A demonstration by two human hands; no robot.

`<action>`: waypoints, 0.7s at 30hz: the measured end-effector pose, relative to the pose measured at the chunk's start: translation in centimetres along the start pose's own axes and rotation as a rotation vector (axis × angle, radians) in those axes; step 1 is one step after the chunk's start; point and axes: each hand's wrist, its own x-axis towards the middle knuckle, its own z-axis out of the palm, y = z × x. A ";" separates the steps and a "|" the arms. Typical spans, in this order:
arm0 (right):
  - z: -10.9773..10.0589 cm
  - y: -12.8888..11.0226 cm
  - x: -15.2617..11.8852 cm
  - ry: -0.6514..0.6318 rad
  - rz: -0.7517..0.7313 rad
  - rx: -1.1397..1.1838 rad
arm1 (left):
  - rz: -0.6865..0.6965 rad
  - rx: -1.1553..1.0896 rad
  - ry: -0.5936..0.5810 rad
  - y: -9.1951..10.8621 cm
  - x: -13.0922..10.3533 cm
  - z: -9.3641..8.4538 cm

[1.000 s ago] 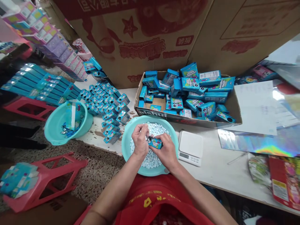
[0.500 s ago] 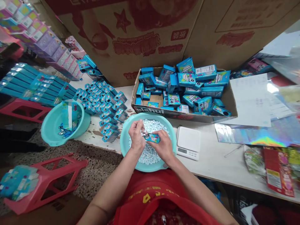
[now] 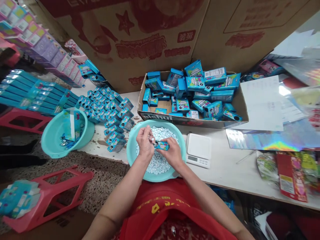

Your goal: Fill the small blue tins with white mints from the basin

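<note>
Over a turquoise basin (image 3: 129, 146) full of pale blue candies (image 3: 158, 163), my right hand (image 3: 173, 153) holds a small blue box (image 3: 162, 145) on its side, its round opening facing left. Close to that opening, my left hand (image 3: 145, 141) is curled with several candies between its fingers and palm. A cardboard tray (image 3: 200, 123) heaped with blue boxes stands behind the basin. Left of the basin, many small blue boxes (image 3: 103, 105) stand in packed rows on the table.
A white scale (image 3: 199, 146) sits right of the basin, with papers (image 3: 265, 103) and candy bags (image 3: 291, 180) farther right. At left are a second turquoise basin (image 3: 50, 133) and red stools (image 3: 55, 190). A large carton (image 3: 155, 20) rises behind.
The view has shifted slightly. My left fingers have moved a little by the box opening; my right hand still holds the box.
</note>
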 end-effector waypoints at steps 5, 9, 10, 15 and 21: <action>-1.6 0.6 -0.1 0.013 0.083 0.160 | 0.047 0.584 -0.201 -1.0 2.5 -3.7; -2.3 0.9 -0.6 0.039 0.126 0.239 | 0.172 1.141 -0.351 -2.3 3.5 -7.3; -2.2 1.0 -0.6 0.037 0.131 0.250 | 0.204 1.215 -0.357 -2.7 3.4 -7.9; -2.4 0.4 -0.4 0.011 0.090 0.251 | 0.270 1.559 -0.488 -5.0 1.7 -10.1; -9.1 0.4 -2.4 0.291 0.160 0.117 | 0.576 1.437 -0.486 -4.2 -0.5 -10.0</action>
